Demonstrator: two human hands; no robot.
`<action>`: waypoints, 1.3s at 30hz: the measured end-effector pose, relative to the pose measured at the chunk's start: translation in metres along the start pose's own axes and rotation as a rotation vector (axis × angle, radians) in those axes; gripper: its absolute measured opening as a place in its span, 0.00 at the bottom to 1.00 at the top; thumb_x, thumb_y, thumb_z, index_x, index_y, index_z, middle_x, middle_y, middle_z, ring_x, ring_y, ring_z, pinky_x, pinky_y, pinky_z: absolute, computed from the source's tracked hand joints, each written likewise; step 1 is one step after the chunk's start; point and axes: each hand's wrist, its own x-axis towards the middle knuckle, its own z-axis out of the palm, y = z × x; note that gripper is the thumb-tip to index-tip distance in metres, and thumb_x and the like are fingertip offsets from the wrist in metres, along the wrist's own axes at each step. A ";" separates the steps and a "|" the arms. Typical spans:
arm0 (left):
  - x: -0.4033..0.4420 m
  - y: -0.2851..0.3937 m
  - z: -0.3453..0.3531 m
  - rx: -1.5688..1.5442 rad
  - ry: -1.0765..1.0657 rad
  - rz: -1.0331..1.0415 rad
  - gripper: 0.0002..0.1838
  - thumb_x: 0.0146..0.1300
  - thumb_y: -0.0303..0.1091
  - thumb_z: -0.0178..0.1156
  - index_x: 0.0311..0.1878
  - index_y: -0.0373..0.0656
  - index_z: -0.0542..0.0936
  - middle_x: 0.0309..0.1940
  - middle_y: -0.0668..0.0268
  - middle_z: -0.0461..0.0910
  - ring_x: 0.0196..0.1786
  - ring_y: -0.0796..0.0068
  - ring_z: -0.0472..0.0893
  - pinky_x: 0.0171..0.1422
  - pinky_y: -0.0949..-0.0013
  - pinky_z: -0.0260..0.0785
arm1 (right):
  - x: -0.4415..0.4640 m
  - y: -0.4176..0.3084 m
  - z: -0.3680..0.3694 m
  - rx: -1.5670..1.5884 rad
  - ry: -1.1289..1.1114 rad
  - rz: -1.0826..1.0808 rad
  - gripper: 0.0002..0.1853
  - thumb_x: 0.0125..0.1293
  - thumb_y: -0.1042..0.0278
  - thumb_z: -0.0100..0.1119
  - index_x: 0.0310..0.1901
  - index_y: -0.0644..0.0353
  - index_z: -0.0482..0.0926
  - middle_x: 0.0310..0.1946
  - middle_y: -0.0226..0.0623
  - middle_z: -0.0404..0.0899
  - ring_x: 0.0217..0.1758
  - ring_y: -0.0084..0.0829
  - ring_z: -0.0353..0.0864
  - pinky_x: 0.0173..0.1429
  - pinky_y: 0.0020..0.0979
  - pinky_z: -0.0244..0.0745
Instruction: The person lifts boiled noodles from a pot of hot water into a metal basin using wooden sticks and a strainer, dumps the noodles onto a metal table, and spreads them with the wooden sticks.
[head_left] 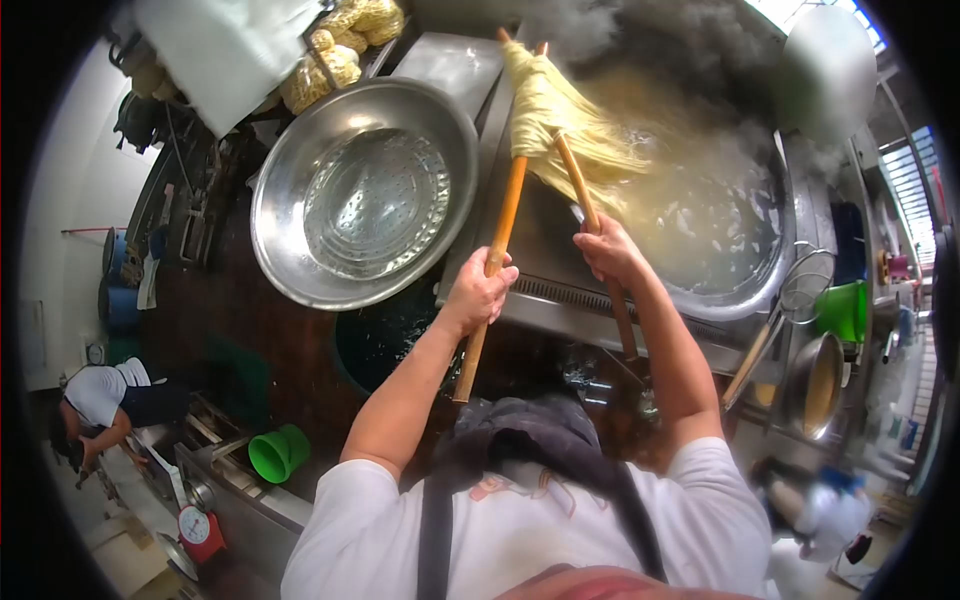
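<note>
Noodles (pixel 545 105) wrap 2 sticks (pixel 508 220) at upper centre; left hand (pixel 482 292) and right hand (pixel 608 250) clamp 1 each, ideally held steady

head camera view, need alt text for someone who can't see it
A person's left hand and right hand hold long wooden sticks, with pale yellow, noodle-like strands bunched at the far ends, beside a steaming metal vat of cloudy liquid. A wide, shiny metal bowl is to the left.
</note>
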 end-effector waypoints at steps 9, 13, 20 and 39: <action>-0.119 0.084 -0.104 -0.117 0.152 0.049 0.15 0.70 0.35 0.64 0.51 0.41 0.69 0.20 0.74 0.67 0.13 0.85 0.65 0.14 0.76 0.58 | -0.014 -0.099 0.149 -0.397 0.037 -0.137 0.10 0.65 0.67 0.60 0.41 0.61 0.72 0.22 0.37 0.75 0.22 0.31 0.76 0.27 0.37 0.73; -0.129 0.071 -0.149 0.009 0.240 -0.010 0.14 0.70 0.35 0.63 0.49 0.42 0.70 0.20 0.74 0.67 0.13 0.85 0.65 0.14 0.76 0.60 | 0.008 -0.085 0.173 -0.719 0.019 -0.173 0.10 0.67 0.68 0.54 0.45 0.66 0.75 0.30 0.51 0.82 0.30 0.44 0.83 0.36 0.44 0.78; -0.109 -0.082 -0.260 0.594 0.317 -0.143 0.19 0.64 0.39 0.68 0.51 0.38 0.73 0.31 0.61 0.78 0.27 0.69 0.78 0.32 0.64 0.73 | 0.006 -0.034 0.016 -1.516 0.011 -0.200 0.15 0.77 0.66 0.42 0.55 0.63 0.77 0.36 0.48 0.85 0.37 0.48 0.87 0.40 0.46 0.83; -0.083 0.076 0.101 0.197 -0.066 -0.752 0.14 0.71 0.35 0.61 0.54 0.46 0.69 0.20 0.76 0.63 0.15 0.86 0.60 0.18 0.76 0.55 | -0.139 0.012 -0.475 -1.366 0.344 0.248 0.05 0.64 0.71 0.59 0.40 0.60 0.78 0.35 0.50 0.83 0.41 0.52 0.83 0.46 0.49 0.76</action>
